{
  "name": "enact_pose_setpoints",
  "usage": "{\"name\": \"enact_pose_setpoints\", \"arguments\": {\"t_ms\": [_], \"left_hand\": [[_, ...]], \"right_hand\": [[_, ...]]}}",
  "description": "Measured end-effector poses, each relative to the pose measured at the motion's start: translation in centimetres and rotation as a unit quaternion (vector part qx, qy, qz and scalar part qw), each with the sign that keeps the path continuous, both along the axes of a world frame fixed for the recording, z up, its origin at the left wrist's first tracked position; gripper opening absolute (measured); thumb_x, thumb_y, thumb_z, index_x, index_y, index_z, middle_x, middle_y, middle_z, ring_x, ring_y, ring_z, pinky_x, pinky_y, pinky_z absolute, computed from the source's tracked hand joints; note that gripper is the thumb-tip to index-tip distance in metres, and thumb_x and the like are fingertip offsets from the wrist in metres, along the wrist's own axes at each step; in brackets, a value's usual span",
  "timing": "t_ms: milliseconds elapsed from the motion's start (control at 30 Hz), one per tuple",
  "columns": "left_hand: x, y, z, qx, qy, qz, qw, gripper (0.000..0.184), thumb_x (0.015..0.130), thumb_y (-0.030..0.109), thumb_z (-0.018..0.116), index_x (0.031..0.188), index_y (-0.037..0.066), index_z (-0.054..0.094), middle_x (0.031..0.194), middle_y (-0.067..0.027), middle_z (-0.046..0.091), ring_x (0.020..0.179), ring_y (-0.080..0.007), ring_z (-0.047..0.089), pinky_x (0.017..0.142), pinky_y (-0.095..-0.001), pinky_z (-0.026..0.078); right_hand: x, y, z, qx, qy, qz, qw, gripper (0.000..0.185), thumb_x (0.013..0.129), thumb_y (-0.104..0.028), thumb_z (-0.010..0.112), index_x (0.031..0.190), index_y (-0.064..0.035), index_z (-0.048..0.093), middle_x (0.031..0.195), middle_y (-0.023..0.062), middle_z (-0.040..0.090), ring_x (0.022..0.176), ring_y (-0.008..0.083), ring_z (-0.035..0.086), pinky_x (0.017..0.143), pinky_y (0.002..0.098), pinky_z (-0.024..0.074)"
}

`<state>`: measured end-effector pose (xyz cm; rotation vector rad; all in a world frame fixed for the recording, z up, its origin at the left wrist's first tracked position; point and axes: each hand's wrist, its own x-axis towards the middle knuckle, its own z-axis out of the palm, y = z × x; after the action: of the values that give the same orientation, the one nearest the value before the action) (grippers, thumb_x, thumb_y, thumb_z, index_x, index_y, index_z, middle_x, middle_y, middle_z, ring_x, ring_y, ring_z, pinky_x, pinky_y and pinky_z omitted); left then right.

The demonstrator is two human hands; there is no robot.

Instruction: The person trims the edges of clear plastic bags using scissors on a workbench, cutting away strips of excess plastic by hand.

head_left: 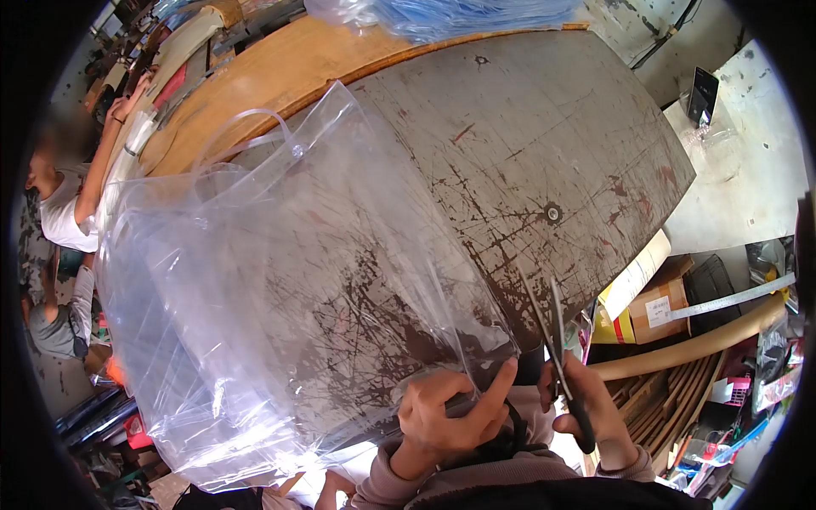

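Observation:
A large clear plastic bag [212, 306] with a looped clear handle lies over the left part of the scratched grey tabletop [510, 127]. At the table's near edge, my left hand [455, 412] is closed on the bag's lower right corner, its index finger pointing up along the plastic. Just to the right, my right hand [591, 404] holds scissors [552, 340] by their dark handles. The scissor blades are parted and point away from me, over the table edge, to the right of the bag's corner.
Blue plastic sheets [450, 17] lie on a wooden board [280, 59] at the back. A phone [702, 95] stands on a white surface at right. Below are a cardboard box [659, 302] and a long roll [697, 344]. Two people [72, 204] are at the far left.

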<state>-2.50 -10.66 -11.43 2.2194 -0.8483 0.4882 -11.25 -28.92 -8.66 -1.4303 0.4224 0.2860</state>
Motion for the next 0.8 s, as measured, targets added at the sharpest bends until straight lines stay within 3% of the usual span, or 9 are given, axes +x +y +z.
{"name": "enact_pose_setpoints", "arguments": {"t_ms": [67,133,800], "left_hand": [[0.0,0.3,-0.2,0.001,0.005,-0.009,1.0,0.038,0.065,0.027,0.063,0.103,0.025,0.07,0.08,-0.0002,0.039,0.066,-0.01,0.045,0.059,-0.022,0.041],[-0.2,0.4,-0.5,0.006,-0.004,-0.029,1.0,0.044,0.057,0.025,0.06,0.1,0.021,0.071,0.085,-0.004,0.037,0.072,-0.0159,0.043,0.057,-0.027,0.038],[0.0,0.1,-0.1,0.005,0.003,-0.023,1.0,0.045,0.06,0.024,0.059,0.103,0.02,0.07,0.083,-0.0041,0.035,0.07,-0.0164,0.041,0.058,-0.0266,0.038]], "right_hand": [[0.0,0.2,-0.6,-0.046,-0.02,0.028,0.998,0.063,0.061,-0.038,0.082,0.101,-0.0027,0.049,0.077,0.0029,0.052,0.067,0.0121,0.051,0.064,0.0251,0.0418],[0.1,0.1,-1.0,-0.1,-0.049,0.065,0.992,0.066,0.058,-0.038,0.084,0.102,-0.0012,0.05,0.075,0.0057,0.055,0.067,0.0139,0.052,0.062,0.0264,0.0407],[1.2,0.2,-1.9,-0.054,-0.07,0.095,0.991,0.064,0.061,-0.042,0.082,0.098,-0.0009,0.049,0.074,0.0057,0.051,0.065,0.0157,0.049,0.06,0.0275,0.0392]]}}
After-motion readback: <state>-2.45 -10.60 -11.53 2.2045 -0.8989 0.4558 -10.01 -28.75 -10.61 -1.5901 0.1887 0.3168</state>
